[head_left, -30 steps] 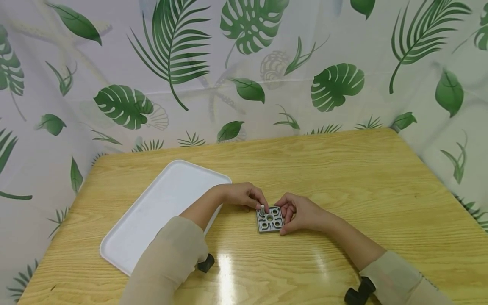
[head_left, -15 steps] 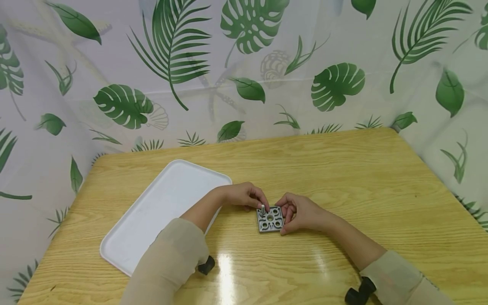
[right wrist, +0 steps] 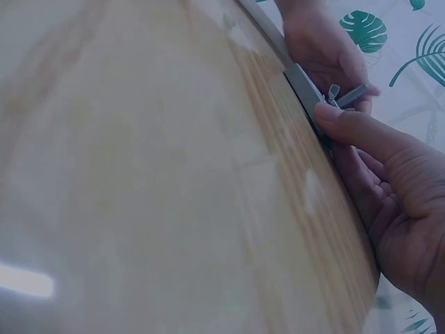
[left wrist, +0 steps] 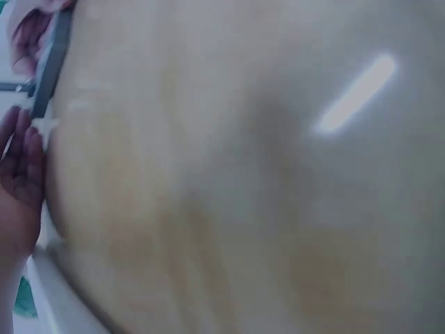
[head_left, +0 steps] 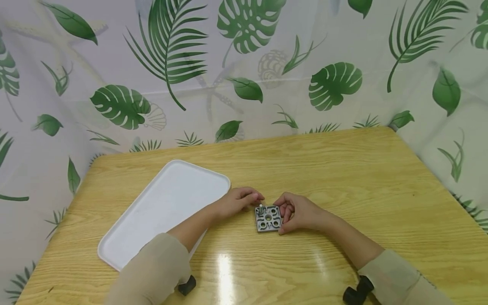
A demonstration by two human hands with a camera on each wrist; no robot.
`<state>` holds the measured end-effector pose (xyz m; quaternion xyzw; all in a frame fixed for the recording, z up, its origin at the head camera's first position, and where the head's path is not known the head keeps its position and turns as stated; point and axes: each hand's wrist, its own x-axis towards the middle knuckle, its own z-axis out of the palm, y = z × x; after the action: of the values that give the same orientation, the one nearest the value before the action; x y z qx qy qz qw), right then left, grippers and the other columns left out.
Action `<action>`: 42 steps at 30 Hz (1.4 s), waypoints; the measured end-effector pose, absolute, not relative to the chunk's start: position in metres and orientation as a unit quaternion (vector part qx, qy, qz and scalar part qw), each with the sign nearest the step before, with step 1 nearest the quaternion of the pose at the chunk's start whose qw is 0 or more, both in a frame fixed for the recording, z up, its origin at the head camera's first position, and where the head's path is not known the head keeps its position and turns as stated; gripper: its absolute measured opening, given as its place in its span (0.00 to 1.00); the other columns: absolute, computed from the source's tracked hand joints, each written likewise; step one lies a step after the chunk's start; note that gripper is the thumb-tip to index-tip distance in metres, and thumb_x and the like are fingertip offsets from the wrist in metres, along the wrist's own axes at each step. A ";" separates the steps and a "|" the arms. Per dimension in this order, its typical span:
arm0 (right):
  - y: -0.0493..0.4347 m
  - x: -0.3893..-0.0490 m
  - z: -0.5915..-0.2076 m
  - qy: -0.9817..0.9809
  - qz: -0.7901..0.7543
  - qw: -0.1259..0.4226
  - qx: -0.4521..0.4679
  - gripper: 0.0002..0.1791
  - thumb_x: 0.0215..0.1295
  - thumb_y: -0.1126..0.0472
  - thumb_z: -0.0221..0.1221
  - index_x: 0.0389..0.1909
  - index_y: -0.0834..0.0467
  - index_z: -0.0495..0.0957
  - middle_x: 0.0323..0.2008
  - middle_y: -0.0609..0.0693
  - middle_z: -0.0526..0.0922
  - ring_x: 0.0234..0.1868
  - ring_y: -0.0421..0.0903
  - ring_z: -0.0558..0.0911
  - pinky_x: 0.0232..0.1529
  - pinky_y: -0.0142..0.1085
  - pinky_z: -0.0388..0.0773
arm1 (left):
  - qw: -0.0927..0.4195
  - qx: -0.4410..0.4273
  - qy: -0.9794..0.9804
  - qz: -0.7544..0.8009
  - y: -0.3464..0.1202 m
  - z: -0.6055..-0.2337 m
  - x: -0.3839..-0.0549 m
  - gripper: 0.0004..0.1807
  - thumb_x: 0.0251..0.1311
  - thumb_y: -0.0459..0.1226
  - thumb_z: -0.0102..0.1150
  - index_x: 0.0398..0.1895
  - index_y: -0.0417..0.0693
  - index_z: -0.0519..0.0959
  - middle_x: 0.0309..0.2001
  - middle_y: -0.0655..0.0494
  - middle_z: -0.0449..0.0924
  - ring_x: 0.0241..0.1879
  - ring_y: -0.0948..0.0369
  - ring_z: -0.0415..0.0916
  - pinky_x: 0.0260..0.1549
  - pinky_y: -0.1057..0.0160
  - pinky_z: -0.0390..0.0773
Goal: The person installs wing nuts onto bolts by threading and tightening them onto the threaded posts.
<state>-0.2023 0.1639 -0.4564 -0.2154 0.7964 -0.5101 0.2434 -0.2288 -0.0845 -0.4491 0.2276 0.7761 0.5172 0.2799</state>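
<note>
A square grey metal plate (head_left: 269, 223) with several round holes lies on the table between the hands. From its far left corner a small metal bolt (head_left: 261, 209) stands up. In the right wrist view this bolt (right wrist: 353, 96) sticks out of the plate (right wrist: 304, 94) beside a small wing-shaped metal piece (right wrist: 334, 92). My right hand (head_left: 301, 214) pinches the plate's right edge between thumb and fingers. Just beyond the bolt is my left hand (head_left: 238, 201), holding nothing. Its fingers look fairly straight in the left wrist view, where the hand (left wrist: 21, 174) is apart from the plate (left wrist: 54, 62).
A white tray (head_left: 167, 203) lies at the left, partly under the left forearm. The wooden table (head_left: 343, 169) ends at a leaf-patterned cloth (head_left: 282, 93) along the back and sides. Black wrist devices (head_left: 358, 292) are worn at the sleeves.
My left hand has let go of the bolt and moved a little left and back, its fingers loosening. The right hand still holds the plate in place.
</note>
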 end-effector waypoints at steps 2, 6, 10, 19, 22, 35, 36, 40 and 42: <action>0.163 -0.202 -0.456 0.795 -0.512 0.244 -0.215 0.36 0.39 0.64 0.76 0.50 0.68 0.69 0.32 0.54 0.76 0.29 0.43 0.79 0.31 0.30 0.78 | 0.230 0.200 0.787 0.537 -0.083 -0.453 -0.216 0.19 0.71 0.47 0.45 0.54 0.45 0.75 0.52 0.51 0.78 0.53 0.59 0.74 0.49 0.62 0.73; 0.163 -0.202 -0.455 0.794 -0.513 0.243 -0.217 0.36 0.39 0.64 0.76 0.49 0.68 0.69 0.32 0.54 0.76 0.28 0.43 0.79 0.31 0.30 0.78 | 0.109 0.110 0.803 0.575 -0.073 -0.458 -0.187 0.22 0.61 0.50 0.58 0.52 0.47 0.76 0.47 0.54 0.78 0.48 0.59 0.74 0.49 0.60 0.72; 0.163 -0.201 -0.454 0.794 -0.512 0.243 -0.218 0.36 0.39 0.64 0.76 0.49 0.68 0.69 0.32 0.53 0.77 0.29 0.43 0.79 0.31 0.30 0.78 | 0.012 0.066 0.826 0.559 -0.061 -0.461 -0.168 0.24 0.50 0.50 0.69 0.47 0.47 0.78 0.44 0.55 0.77 0.46 0.59 0.72 0.49 0.59 0.71; 0.164 -0.202 -0.457 0.795 -0.509 0.244 -0.221 0.36 0.40 0.63 0.76 0.50 0.67 0.69 0.32 0.53 0.77 0.29 0.44 0.79 0.32 0.30 0.78 | -0.076 0.081 0.901 0.419 -0.049 -0.466 -0.167 0.16 0.43 0.51 0.73 0.31 0.54 0.82 0.34 0.62 0.79 0.37 0.63 0.71 0.42 0.61 0.67; 0.164 -0.202 -0.457 0.794 -0.510 0.244 -0.222 0.36 0.39 0.63 0.76 0.50 0.68 0.69 0.32 0.53 0.77 0.29 0.43 0.79 0.32 0.30 0.78 | -0.075 0.079 0.905 0.412 -0.048 -0.466 -0.168 0.15 0.43 0.50 0.73 0.31 0.54 0.82 0.34 0.62 0.78 0.37 0.62 0.71 0.42 0.60 0.67; 0.162 -0.201 -0.455 0.794 -0.512 0.245 -0.217 0.36 0.39 0.64 0.76 0.49 0.68 0.69 0.32 0.53 0.77 0.29 0.43 0.79 0.31 0.30 0.78 | 0.123 0.221 0.878 0.407 -0.075 -0.452 -0.204 0.10 0.53 0.47 0.67 0.36 0.54 0.85 0.39 0.64 0.79 0.44 0.64 0.73 0.46 0.63 0.72; 0.163 -0.201 -0.454 0.795 -0.511 0.245 -0.215 0.36 0.39 0.64 0.76 0.49 0.67 0.69 0.32 0.53 0.77 0.29 0.43 0.79 0.31 0.30 0.78 | 0.145 0.247 0.871 0.399 -0.078 -0.450 -0.210 0.09 0.55 0.46 0.66 0.37 0.54 0.85 0.40 0.64 0.79 0.44 0.65 0.73 0.46 0.64 0.71; 0.164 -0.201 -0.453 0.796 -0.511 0.243 -0.215 0.36 0.38 0.64 0.76 0.49 0.67 0.69 0.32 0.53 0.77 0.28 0.43 0.79 0.30 0.30 0.78 | 0.214 0.355 0.827 0.381 -0.083 -0.444 -0.234 0.08 0.61 0.38 0.59 0.41 0.50 0.85 0.42 0.58 0.79 0.46 0.63 0.72 0.49 0.65 0.71; 0.164 -0.201 -0.453 0.795 -0.512 0.244 -0.216 0.36 0.38 0.64 0.76 0.49 0.67 0.69 0.32 0.53 0.77 0.28 0.43 0.79 0.30 0.30 0.78 | 0.237 0.387 0.809 0.374 -0.083 -0.443 -0.243 0.09 0.64 0.36 0.56 0.43 0.48 0.84 0.43 0.57 0.79 0.46 0.64 0.72 0.49 0.66 0.70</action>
<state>-0.2014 0.1637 -0.4535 -0.2160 0.7950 -0.5117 0.2440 -0.2428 -0.0835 -0.4428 0.3871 0.8088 0.3740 0.2368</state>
